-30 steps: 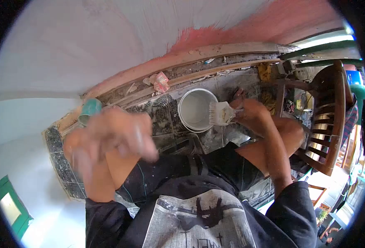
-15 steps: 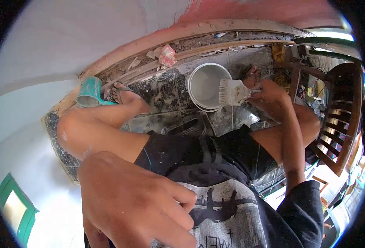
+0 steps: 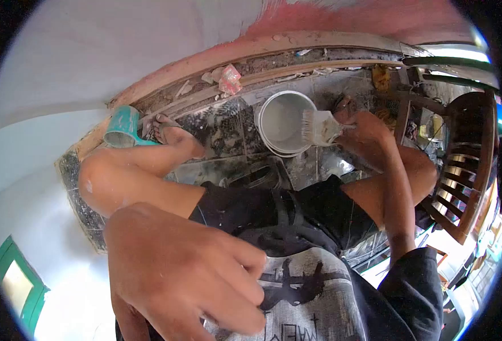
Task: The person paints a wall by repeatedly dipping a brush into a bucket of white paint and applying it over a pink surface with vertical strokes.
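My right hand [image 3: 360, 128] grips a wide, pale paint-coated brush [image 3: 323, 128] by its handle. The brush's bristles point left and overlap the right rim of a white bucket [image 3: 265, 128] in this view. Whitish paint [image 3: 288, 122] shows inside the bucket, which stands on the floor between my feet. Close to the camera, in front of my shirt [image 3: 302, 301], is my left hand [image 3: 177, 273], back turned up and fingers curled in. Its palm is hidden, so I cannot tell whether it holds anything.
A teal plastic dipper [image 3: 123, 125] lies by my left foot [image 3: 171, 133]. Crumpled red-and-white paper [image 3: 230, 79] rests on the ledge below the part-pink wall [image 3: 319, 20]. At the right stands a dark wooden chair [image 3: 469, 159]. The tiled floor [image 3: 217, 122] is splashed with paint.
The brush has tilted slightly and shifted a little beside the bucket. My left hand has moved slightly left, its fingers still curled. The view has shifted a touch.
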The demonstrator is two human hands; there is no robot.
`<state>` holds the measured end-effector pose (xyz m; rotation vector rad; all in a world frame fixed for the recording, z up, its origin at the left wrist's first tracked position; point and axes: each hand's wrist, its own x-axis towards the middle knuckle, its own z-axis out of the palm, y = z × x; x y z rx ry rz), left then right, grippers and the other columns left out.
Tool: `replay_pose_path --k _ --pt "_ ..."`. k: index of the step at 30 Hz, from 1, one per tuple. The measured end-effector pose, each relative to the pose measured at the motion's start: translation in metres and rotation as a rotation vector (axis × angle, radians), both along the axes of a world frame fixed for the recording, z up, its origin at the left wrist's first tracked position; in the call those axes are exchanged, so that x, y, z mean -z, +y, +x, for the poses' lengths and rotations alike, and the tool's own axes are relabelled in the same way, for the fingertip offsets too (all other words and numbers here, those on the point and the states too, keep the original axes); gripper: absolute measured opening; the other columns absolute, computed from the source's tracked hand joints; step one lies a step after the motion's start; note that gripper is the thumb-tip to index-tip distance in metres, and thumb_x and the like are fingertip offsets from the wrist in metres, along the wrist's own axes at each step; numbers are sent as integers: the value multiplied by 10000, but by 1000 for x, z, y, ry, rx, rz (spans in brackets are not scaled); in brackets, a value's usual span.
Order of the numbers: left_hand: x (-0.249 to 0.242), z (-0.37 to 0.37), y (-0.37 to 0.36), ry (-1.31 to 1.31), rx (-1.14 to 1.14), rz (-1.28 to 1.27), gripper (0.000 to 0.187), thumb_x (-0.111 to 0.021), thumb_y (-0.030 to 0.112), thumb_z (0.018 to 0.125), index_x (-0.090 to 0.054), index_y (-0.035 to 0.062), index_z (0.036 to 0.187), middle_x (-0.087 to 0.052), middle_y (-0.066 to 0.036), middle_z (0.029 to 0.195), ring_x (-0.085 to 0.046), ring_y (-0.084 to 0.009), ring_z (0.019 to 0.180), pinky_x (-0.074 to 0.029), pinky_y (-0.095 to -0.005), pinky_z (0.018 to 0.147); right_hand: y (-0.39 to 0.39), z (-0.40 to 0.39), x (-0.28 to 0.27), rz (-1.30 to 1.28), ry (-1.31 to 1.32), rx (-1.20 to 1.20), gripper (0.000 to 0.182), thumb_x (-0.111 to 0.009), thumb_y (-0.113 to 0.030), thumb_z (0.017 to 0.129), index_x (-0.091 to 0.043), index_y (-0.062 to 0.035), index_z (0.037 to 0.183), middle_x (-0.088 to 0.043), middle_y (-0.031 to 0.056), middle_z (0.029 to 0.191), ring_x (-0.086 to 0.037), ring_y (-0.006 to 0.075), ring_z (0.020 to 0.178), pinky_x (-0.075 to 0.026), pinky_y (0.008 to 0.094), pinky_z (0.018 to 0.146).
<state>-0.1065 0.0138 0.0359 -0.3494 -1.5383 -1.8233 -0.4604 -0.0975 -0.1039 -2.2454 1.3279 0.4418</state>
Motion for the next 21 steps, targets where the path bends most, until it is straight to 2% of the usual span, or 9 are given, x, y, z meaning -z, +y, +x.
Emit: replay_pose_path --k 1,3,4,5,8,9,11,14,21 --pt "1 6 -4 -65 12 -77 345 -588 416 905 -610 82 988 -574 -136 919 -527 -281 731 -426 -409 674 -10 -2 0 185 38 19 389 -730 -335 740 -697 -85 1036 -676 163 949 -647 341 891 -506 417 800" --pt "1 15 -15 -270 -64 -207 381 -625 418 873 -619 71 1033 -565 -124 894 -531 -287 737 -424 -408 703 -8 -3 -5 268 44 65 435 -737 -350 733 -687 -91 1078 -678 184 1029 -644 355 987 -501 429 863" --pt "0 18 -16 -413 -139 -266 400 -640 415 860 -621 68 1058 -562 -121 884 -535 -291 747 -423 -407 717 2 1 -10 162 12 87 415 -722 -343 748 -693 -72 1061 -677 213 977 -653 351 953 -500 428 845" --pt "-3 18 -10 -629 -317 -300 412 -650 405 852 -616 69 1088 -563 -124 881 -543 -297 770 -421 -406 733 7 3 -13 57 -21 109 398 -707 -335 762 -698 -54 1045 -676 243 925 -662 348 918 -499 427 828" --pt "14 12 -1 -1274 -777 -544 438 -649 350 845 -586 59 1167 -583 -113 884 -567 -287 846 -425 -401 770 0 -3 -6 174 97 196 398 -716 -333 756 -697 -43 1028 -669 241 975 -640 359 978 -480 429 870" --pt "25 8 3 -1486 -920 -650 446 -643 327 845 -573 53 1191 -593 -106 887 -575 -280 873 -427 -399 781 4 4 -17 110 114 177 392 -715 -331 756 -699 -47 1026 -672 235 959 -641 367 959 -483 431 862" --pt "41 17 8 -1510 -824 -534 431 -640 302 847 -565 60 1195 -608 -114 937 -571 -294 939 -423 -411 829 14 27 -47 -19 146 130 380 -713 -326 756 -704 -56 1023 -679 224 929 -644 382 923 -490 433 845" --pt "41 18 9 -1494 -801 -452 430 -634 293 851 -556 59 1203 -615 -129 980 -569 -316 982 -423 -424 867 5 9 -27 183 80 150 351 -733 -428 719 -733 -177 965 -683 189 987 -643 373 957 -509 437 854" --pt "43 22 7 -1538 -759 -482 512 -589 333 887 -497 26 1287 -569 -167 1052 -530 -349 1022 -400 -425 899 11 1 -22 -9 90 194 401 -735 -414 716 -724 -118 986 -682 212 945 -656 377 918 -515 430 832"
